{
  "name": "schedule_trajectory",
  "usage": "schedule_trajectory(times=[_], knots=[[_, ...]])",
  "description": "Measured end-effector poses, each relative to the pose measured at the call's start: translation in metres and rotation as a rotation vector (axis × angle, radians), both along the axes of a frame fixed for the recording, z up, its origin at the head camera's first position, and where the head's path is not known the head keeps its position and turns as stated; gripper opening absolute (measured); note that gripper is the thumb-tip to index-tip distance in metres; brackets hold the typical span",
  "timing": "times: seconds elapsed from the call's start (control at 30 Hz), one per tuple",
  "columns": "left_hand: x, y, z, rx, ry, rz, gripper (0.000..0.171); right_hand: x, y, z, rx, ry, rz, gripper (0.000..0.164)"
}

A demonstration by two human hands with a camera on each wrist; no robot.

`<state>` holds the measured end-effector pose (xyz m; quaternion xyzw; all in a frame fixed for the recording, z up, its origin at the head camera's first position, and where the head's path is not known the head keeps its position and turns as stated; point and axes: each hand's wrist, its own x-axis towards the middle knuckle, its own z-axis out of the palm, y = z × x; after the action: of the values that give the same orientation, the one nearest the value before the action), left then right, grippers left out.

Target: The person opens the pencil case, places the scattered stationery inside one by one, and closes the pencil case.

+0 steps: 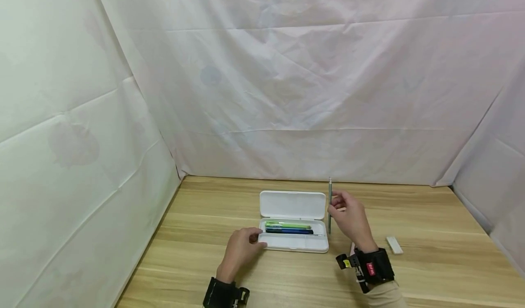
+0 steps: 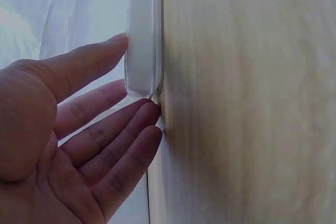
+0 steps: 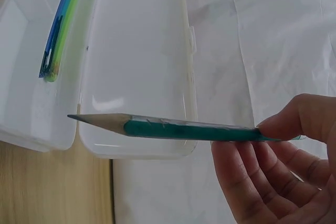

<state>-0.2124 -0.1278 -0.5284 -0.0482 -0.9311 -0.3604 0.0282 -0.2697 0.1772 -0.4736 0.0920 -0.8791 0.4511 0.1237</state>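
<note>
A white pencil case [image 1: 293, 242] lies on the table with its lid [image 1: 292, 204] opened back. Inside it are a green pen [image 1: 287, 225] and a dark blue pen [image 1: 289, 231], side by side toward the hinge. My left hand [image 1: 242, 248] holds the case's left end; in the left wrist view the thumb [image 2: 97, 61] lies on one side and fingertips meet the corner. My right hand [image 1: 350, 217] pinches a green pencil [image 3: 184, 129] between thumb and fingers. It stands upright just right of the case, its sharpened tip down, apart from the case.
A white block like an eraser [image 1: 394, 245] lies on the wooden table [image 1: 439, 235] to the right. Something pinkish [image 1: 352, 248] shows partly behind the right wrist. White cloth [image 1: 303, 94] hangs along the table's back and both sides.
</note>
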Motion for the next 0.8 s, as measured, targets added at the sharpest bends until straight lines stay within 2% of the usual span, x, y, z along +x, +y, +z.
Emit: schedule_trajectory(times=[0.53,0.8], knots=[[-0.001,0.0,-0.002,0.001,-0.025,0.011,0.035,0.003,-0.013,0.002,-0.016,0.031,0.038,0.035],[-0.001,0.0,-0.002,0.001,-0.025,0.011,0.035,0.002,-0.018,-0.002,-0.018,0.098,0.073,0.035]])
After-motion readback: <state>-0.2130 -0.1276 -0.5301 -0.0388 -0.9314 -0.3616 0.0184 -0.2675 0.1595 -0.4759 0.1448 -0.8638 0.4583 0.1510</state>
